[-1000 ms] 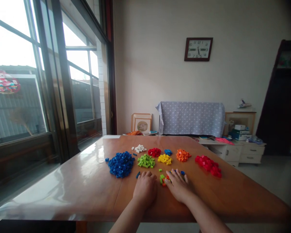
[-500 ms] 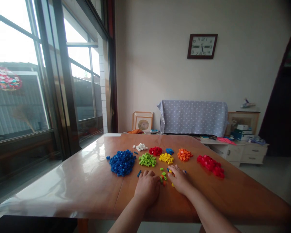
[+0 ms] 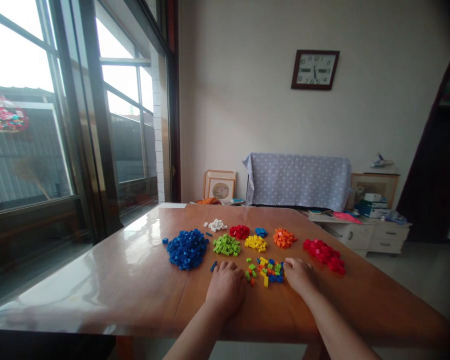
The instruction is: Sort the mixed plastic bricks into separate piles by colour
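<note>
Mixed bricks lie between two hands

A loose scatter of mixed bricks, in yellow, green, blue and orange, lies near the middle of the glossy brown surface. The right hand is at its right edge, fingers bent; whether it grips a brick cannot be told. The left hand rests palm down to the scatter's left, fingers curled; what may be under it is hidden. A dark blue piece lies just beside its fingertips.

Farther back are a green pile and a yellow pile, with a large blue pile to the left and an orange pile to the right. White, red and small blue piles sit behind; a long red heap lies far right.
</note>
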Demonstrator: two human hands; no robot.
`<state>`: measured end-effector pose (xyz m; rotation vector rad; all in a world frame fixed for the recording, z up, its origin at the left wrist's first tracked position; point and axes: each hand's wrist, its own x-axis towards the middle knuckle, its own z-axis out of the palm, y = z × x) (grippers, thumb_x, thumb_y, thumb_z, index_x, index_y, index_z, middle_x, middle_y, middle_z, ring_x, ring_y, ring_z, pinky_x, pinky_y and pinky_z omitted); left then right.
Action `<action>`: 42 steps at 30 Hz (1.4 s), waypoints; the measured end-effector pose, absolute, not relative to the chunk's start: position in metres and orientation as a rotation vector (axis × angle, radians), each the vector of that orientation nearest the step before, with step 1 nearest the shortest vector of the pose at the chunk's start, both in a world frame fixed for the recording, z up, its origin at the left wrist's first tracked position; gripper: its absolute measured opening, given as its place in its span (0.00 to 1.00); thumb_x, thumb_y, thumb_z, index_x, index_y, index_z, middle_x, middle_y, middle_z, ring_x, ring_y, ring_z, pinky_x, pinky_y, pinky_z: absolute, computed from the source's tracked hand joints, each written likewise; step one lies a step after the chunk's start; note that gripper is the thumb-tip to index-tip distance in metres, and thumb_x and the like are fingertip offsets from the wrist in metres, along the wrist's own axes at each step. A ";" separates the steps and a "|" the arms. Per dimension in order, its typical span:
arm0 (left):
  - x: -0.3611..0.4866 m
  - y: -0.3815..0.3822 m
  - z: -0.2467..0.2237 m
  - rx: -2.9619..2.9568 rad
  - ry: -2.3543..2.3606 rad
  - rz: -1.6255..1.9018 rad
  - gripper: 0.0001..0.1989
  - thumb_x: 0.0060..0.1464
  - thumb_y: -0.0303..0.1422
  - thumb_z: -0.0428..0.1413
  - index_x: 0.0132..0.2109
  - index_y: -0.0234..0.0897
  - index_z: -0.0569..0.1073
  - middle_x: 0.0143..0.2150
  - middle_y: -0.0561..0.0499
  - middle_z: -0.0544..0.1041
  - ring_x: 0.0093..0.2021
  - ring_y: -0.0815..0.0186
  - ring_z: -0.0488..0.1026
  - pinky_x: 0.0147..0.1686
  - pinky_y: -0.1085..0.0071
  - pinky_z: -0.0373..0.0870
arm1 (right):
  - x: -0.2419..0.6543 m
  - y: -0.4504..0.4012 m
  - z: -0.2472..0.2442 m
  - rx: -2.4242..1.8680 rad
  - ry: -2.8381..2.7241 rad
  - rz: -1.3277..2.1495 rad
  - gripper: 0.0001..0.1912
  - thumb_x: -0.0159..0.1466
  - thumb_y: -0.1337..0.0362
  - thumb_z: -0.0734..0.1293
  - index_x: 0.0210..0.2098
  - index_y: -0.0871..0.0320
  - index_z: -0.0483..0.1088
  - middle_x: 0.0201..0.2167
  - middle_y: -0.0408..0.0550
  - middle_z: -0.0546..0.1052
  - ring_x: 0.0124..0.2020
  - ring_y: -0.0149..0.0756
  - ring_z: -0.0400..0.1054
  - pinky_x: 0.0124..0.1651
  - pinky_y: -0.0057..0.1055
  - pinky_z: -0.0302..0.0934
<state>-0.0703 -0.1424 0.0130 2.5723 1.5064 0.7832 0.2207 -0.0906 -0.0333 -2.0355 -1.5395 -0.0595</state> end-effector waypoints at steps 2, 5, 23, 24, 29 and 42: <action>-0.070 -0.143 0.013 2.568 1.508 0.785 0.14 0.63 0.37 0.47 0.39 0.43 0.78 0.44 0.44 0.75 0.47 0.56 0.68 0.49 0.61 0.60 | 0.218 -0.092 -0.035 -2.050 -1.581 -0.069 0.16 0.60 0.57 0.63 0.41 0.51 0.80 0.47 0.53 0.81 0.45 0.50 0.73 0.45 0.39 0.61; -0.070 -0.143 0.013 2.557 1.522 0.778 0.14 0.63 0.37 0.48 0.38 0.42 0.78 0.44 0.44 0.75 0.47 0.56 0.68 0.49 0.61 0.60 | 0.214 -0.093 -0.033 -2.050 -1.586 -0.042 0.14 0.59 0.57 0.64 0.39 0.50 0.80 0.42 0.51 0.82 0.43 0.48 0.73 0.40 0.37 0.60; -0.072 -0.146 0.014 2.518 1.469 0.878 0.15 0.59 0.35 0.52 0.53 0.44 0.72 0.50 0.48 0.78 0.50 0.56 0.70 0.49 0.64 0.61 | 0.094 -0.139 -0.015 -1.356 -1.686 0.133 0.13 0.65 0.55 0.63 0.35 0.54 0.75 0.37 0.51 0.79 0.44 0.45 0.70 0.49 0.37 0.62; -0.072 -0.146 0.014 2.524 1.460 0.884 0.13 0.60 0.35 0.52 0.51 0.44 0.72 0.48 0.48 0.78 0.49 0.57 0.70 0.49 0.65 0.62 | 0.089 -0.140 -0.016 -1.340 -1.698 0.143 0.13 0.66 0.55 0.63 0.35 0.54 0.76 0.37 0.51 0.79 0.43 0.45 0.70 0.49 0.37 0.62; -0.073 -0.144 0.012 2.519 1.474 0.908 0.11 0.61 0.33 0.49 0.47 0.43 0.73 0.45 0.47 0.77 0.47 0.58 0.70 0.46 0.65 0.63 | 0.087 -0.139 -0.021 -1.309 -1.717 0.131 0.14 0.67 0.54 0.62 0.37 0.54 0.76 0.39 0.53 0.79 0.45 0.46 0.70 0.49 0.39 0.62; -0.107 -0.123 0.009 1.978 2.077 1.214 0.14 0.61 0.33 0.50 0.52 0.42 0.73 0.50 0.46 0.74 0.52 0.56 0.68 0.50 0.63 0.59 | 0.092 -0.133 -0.029 -1.371 -1.748 -0.008 0.15 0.68 0.57 0.59 0.33 0.55 0.74 0.34 0.52 0.79 0.40 0.45 0.69 0.45 0.37 0.59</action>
